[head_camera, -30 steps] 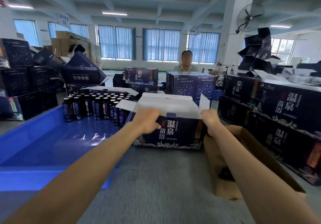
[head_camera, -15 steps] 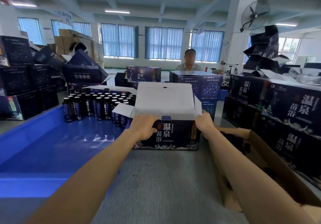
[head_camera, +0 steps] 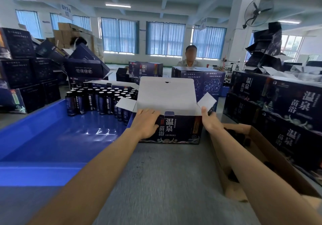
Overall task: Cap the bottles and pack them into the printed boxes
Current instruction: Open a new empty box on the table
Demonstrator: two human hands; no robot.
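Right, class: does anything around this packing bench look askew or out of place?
Yes. The heap of dark printed cartons below the wall fan, far right, sits tilted with flaps hanging open; another dark carton at left lies tipped on its stack.
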